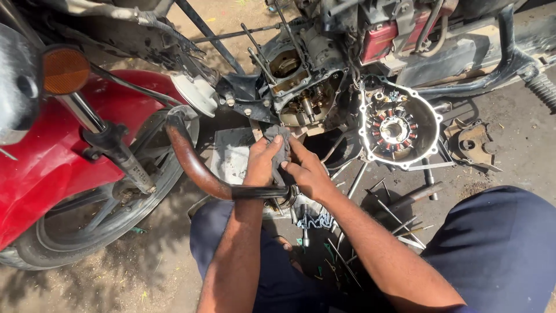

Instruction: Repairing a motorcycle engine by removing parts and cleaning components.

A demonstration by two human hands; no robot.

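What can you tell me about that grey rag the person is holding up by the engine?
The rag is a small, crumpled piece of dark grey cloth, soft and grimy-looking. Both hands pinch it: the left hand grips its left side, and the right hand holds its lower right edge. Its top is bunched up just below the opened engine, above the rusty exhaust pipe. Whether it touches the engine cannot be told.

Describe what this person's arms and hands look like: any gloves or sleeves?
No gloves: the left hand and the right hand are bare, with no rings, watch or wristband in view. Both forearms are bare too, with no sleeve reaching into the picture. The only clothing that shows is dark navy blue trousers over the knees. The fingers look smudged with grime.
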